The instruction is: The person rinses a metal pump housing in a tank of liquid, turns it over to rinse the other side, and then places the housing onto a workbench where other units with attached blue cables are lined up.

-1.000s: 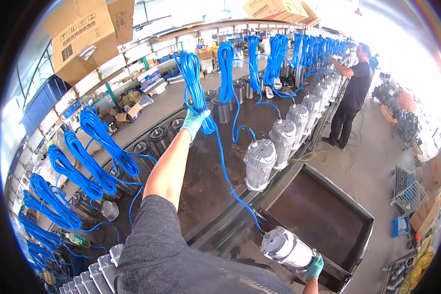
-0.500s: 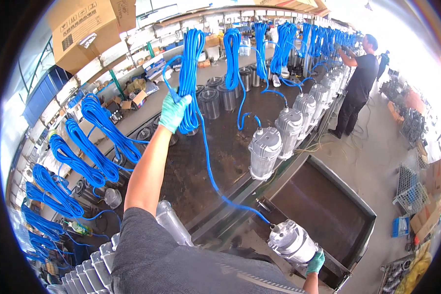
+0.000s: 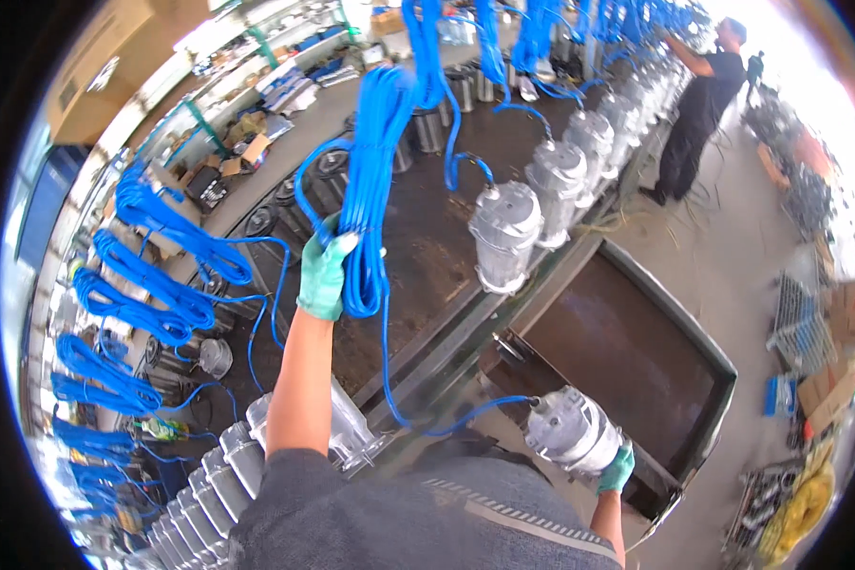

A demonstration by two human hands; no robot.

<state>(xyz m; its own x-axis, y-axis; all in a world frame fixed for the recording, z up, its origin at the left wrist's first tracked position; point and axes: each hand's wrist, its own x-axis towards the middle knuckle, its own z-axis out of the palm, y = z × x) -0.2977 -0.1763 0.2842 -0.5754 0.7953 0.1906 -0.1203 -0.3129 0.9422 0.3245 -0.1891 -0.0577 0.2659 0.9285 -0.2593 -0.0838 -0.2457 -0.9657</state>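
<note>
In a green glove, my left hand point(image 3: 325, 274) is closed round a long coil of blue cable point(image 3: 369, 190), held up over the dark workbench. A single strand hangs from the coil and curves right to the top of a silver motor housing point(image 3: 568, 432). My right hand point(image 3: 617, 469), gloved alike, grips the lower end of that housing, which lies tilted by the bench's near edge. Which fingers reach beneath it is hidden. Just left of my left forearm, more silver housings point(image 3: 226, 475) stand in a row.
Beyond the bench edge sits a brown metal tray cart point(image 3: 627, 332). Silver housings point(image 3: 506, 237) with cables line the bench toward a person in dark clothes point(image 3: 698, 114). Blue coils point(image 3: 176, 228) hang at the left. Dark cylinders point(image 3: 328, 180) stand behind my left hand.
My left hand has come lower and nearer with the coil, and the strand to the housing hangs slacker. My right hand keeps its grip on the housing. The view has shifted slightly.
</note>
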